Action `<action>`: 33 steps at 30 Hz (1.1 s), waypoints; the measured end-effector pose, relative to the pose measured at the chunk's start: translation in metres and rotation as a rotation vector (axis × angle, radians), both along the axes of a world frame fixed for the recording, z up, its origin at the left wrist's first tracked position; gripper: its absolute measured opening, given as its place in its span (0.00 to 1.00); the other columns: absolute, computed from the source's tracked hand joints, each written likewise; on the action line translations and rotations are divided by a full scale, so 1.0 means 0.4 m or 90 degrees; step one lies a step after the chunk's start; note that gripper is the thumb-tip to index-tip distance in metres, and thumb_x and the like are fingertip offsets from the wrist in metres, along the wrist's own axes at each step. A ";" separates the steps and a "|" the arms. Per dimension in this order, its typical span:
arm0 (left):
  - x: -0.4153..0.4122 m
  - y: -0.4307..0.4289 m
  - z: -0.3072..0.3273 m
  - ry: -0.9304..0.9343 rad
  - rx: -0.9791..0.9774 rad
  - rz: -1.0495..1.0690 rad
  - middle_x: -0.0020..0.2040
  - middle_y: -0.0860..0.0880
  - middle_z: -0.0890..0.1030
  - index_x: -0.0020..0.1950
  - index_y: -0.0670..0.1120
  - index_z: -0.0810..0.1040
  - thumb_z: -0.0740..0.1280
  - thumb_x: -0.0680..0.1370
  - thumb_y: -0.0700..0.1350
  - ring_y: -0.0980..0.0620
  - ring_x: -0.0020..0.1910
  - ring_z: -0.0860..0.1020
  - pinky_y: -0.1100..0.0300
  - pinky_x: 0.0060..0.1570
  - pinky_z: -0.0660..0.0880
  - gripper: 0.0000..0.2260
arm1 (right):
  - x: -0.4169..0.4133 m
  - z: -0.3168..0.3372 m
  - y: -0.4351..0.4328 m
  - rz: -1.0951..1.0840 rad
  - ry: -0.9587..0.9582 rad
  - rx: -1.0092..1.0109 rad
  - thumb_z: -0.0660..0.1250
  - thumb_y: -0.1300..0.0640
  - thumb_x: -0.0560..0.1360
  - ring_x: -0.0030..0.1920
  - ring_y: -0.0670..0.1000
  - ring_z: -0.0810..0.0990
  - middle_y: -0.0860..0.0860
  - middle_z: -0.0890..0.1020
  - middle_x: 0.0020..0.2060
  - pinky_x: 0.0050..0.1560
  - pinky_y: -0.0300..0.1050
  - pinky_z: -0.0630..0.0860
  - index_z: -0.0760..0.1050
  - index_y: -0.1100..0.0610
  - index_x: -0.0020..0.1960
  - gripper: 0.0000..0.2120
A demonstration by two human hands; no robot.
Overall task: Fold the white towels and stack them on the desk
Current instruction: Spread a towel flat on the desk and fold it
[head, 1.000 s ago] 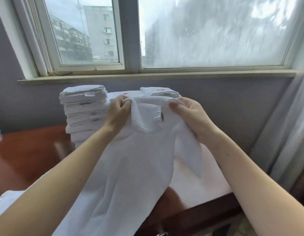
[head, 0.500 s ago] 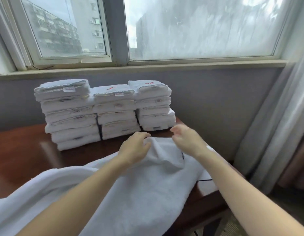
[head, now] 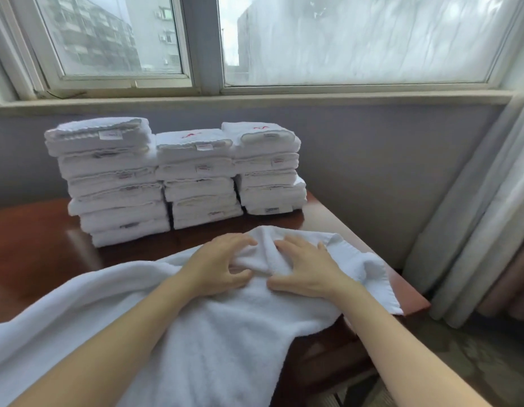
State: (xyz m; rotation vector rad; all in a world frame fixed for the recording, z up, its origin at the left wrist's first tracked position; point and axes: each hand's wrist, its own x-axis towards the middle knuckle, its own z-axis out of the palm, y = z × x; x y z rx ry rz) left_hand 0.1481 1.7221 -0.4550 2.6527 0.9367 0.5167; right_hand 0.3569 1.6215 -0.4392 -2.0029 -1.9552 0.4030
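A loose white towel (head: pixel 225 333) lies spread across the brown desk (head: pixel 34 254), its near part hanging over the front edge. A bunched ridge of it rises between my hands. My left hand (head: pixel 222 265) grips that ridge, with fingers curled over it and the thumb underneath. Just to the right, my right hand (head: pixel 309 270) presses flat on the towel with fingers spread. Behind stand three stacks of folded white towels: a left stack (head: pixel 108 183), a middle stack (head: pixel 199 177) and a right stack (head: pixel 269 168).
The stacks stand against a grey wall (head: pixel 387 171) under a window sill (head: pixel 254 98). Light curtains (head: pixel 475 230) hang at the right, beside the desk's right edge. Bare desk wood shows left of the stacks.
The towel, held up in front of the stacks a second ago, has come down onto the desk. Both hands moved down with it and now lie on top of it.
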 end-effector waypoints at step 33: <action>-0.023 -0.026 0.157 -0.174 0.165 0.297 0.41 0.54 0.72 0.41 0.51 0.75 0.66 0.74 0.41 0.52 0.40 0.71 0.61 0.32 0.62 0.05 | 0.075 0.283 0.252 -0.224 -0.012 0.426 0.61 0.60 0.76 0.52 0.55 0.80 0.49 0.84 0.50 0.42 0.43 0.67 0.83 0.49 0.52 0.14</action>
